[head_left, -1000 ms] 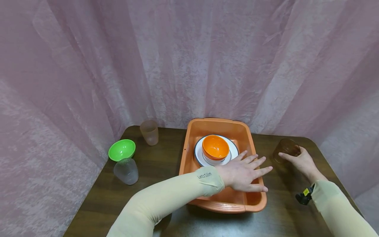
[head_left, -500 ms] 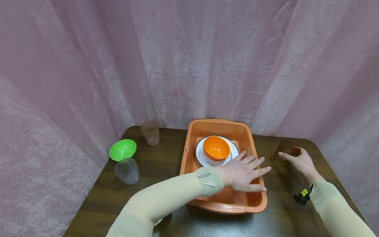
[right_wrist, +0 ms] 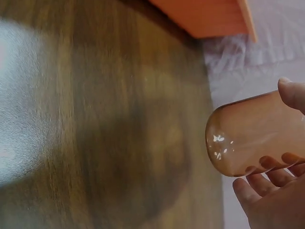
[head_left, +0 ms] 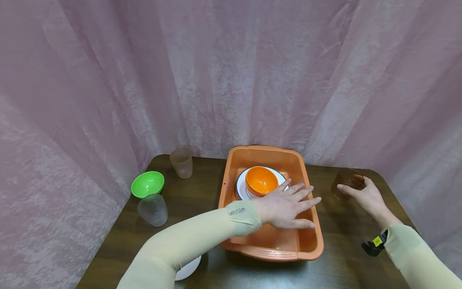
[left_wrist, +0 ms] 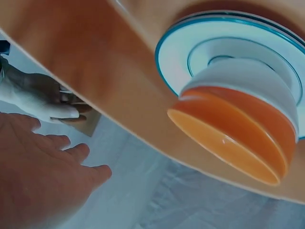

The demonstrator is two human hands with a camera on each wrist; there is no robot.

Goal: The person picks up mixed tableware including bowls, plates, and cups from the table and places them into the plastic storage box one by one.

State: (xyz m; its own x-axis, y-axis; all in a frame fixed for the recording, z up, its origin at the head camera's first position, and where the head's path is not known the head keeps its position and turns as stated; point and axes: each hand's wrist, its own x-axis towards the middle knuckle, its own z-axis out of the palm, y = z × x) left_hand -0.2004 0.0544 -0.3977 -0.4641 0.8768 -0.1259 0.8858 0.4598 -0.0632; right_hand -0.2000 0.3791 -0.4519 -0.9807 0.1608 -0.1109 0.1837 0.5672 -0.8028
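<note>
At the right of the table my right hand (head_left: 369, 198) grips a brown see-through cup (right_wrist: 252, 133), thumb on one side and fingers round the other. Whether the cup touches the table is hard to tell. My left hand (head_left: 285, 206) hovers over an orange plastic basin (head_left: 278, 256), fingers spread and straight, holding nothing. Inside the basin, orange bowls (left_wrist: 228, 138) are nested in a white bowl (left_wrist: 243, 76) on white plates (left_wrist: 171, 57) with dark blue-green rims. The left hand covers part of this stack in the head view.
On the left stand a green bowl (head_left: 147, 184), a frosted clear cup (head_left: 153, 210) and a pinkish cup (head_left: 182, 163). Part of a white round dish (head_left: 188, 271) shows beside the left sleeve. A pink curtain (head_left: 231, 80) hangs behind the wooden table (head_left: 202, 200).
My left hand has shifted a little to the left over the basin, and more of the white dish shows by the sleeve. The right hand keeps its grip on the cup, nearly in place.
</note>
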